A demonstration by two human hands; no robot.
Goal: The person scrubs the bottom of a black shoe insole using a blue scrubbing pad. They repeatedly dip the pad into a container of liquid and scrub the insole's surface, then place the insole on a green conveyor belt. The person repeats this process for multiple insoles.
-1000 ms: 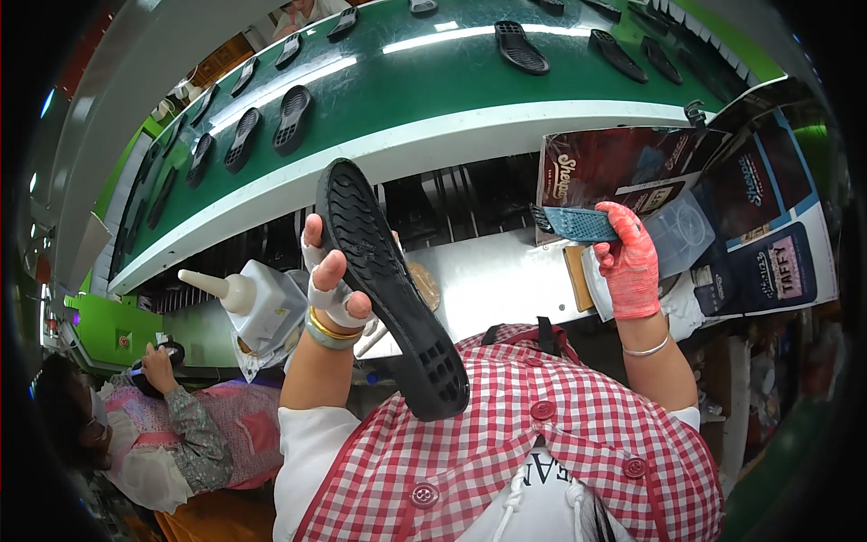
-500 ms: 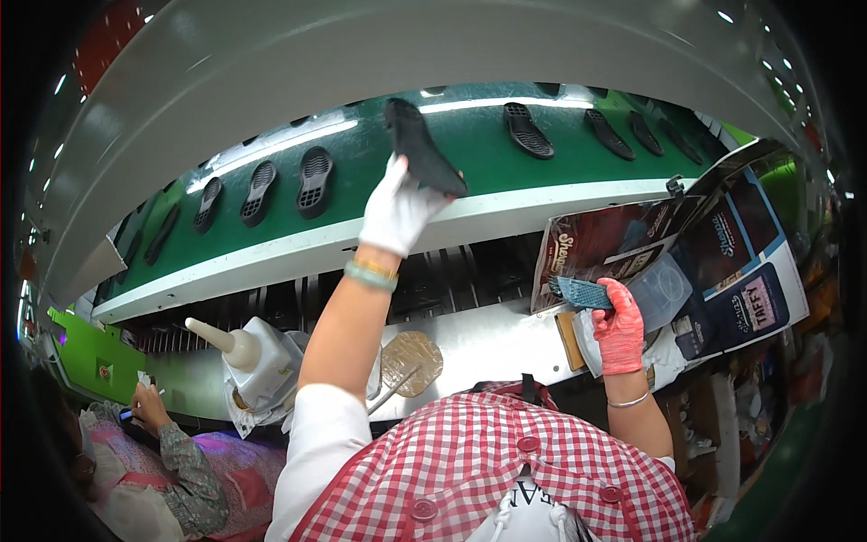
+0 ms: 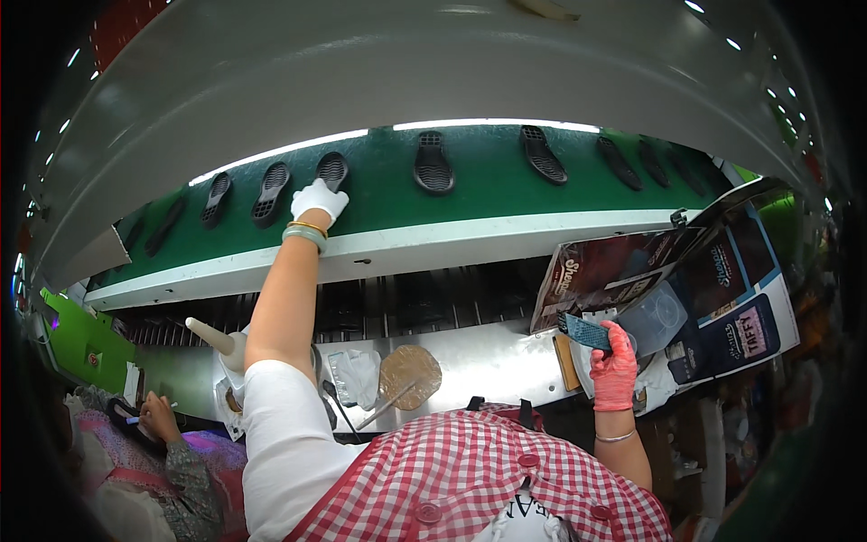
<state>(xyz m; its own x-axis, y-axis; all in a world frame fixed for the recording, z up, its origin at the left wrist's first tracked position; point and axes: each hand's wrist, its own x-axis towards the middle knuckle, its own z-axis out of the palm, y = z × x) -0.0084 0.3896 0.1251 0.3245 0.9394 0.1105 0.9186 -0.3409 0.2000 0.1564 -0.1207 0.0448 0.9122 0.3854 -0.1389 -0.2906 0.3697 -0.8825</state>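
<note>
My left hand (image 3: pixel 318 200), in a white glove, reaches over the green conveyor belt (image 3: pixel 379 172) and closes on the near end of a black shoe sole (image 3: pixel 333 167). The sole's ridged far part shows above my fingers. Another black sole (image 3: pixel 434 164) lies tread up on the belt to the right. In my right hand (image 3: pixel 614 364), which wears a coral-red glove, is a small blue brush (image 3: pixel 587 331). It is held over the metal table beside a clear plastic tub (image 3: pixel 654 316).
More soles (image 3: pixel 543 155) lie along the belt. A grey hood (image 3: pixel 379 68) overhangs it. Printed cardboard (image 3: pixel 750 307) stands at the right. On the metal table (image 3: pixel 488 361) are a brown round lid (image 3: pixel 410 374) with a stick and a white spouted bottle (image 3: pixel 217 339). A co-worker's hand (image 3: pixel 160 417) is at left.
My left hand has moved left, from a lifted sole to another on the belt. A sole now lies where the hand was. My right hand has lowered slightly with the brush.
</note>
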